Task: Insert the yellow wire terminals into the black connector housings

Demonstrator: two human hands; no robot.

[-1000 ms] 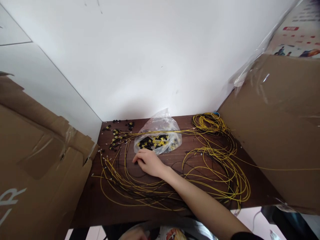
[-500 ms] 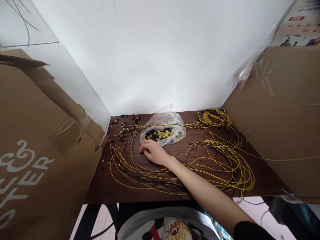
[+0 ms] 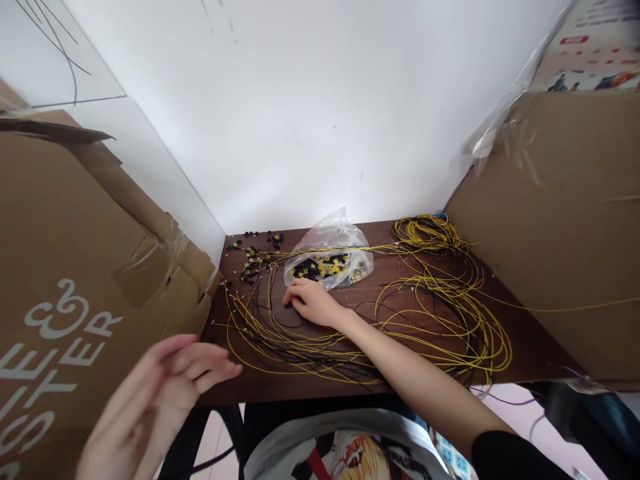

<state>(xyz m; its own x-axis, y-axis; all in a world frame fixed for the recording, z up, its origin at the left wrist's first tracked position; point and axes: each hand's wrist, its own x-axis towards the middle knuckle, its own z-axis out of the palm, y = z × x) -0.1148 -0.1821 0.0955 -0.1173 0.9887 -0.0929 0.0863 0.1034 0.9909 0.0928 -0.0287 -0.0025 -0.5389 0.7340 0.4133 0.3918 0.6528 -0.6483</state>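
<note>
My left hand (image 3: pixel 165 387) is raised in front of the table's left front corner, palm partly showing. Its fingers are loosely extended and nothing is in them. My right hand (image 3: pixel 316 303) rests low over the table just in front of a clear plastic bag (image 3: pixel 345 230). Its fingers are curled down and pressed together; whatever they may hold is hidden. Small black and yellow connector-like parts (image 3: pixel 320 267) fill the bag. Below my right hand and forearm run long loops of yellow and black thin cables (image 3: pixel 310 353).
A coiled bundle of yellow cable (image 3: pixel 425 235) lies at the back right. Small black and yellow pieces (image 3: pixel 255 257) are scattered at the back left. Tall cardboard boxes stand at the left (image 3: pixel 65 233) and right (image 3: pixel 560 233), with a white wall (image 3: pixel 320 120) behind.
My left hand has come into view from the lower left. My right hand stays at nearly the same spot by the bag, and the view has shifted slightly.
</note>
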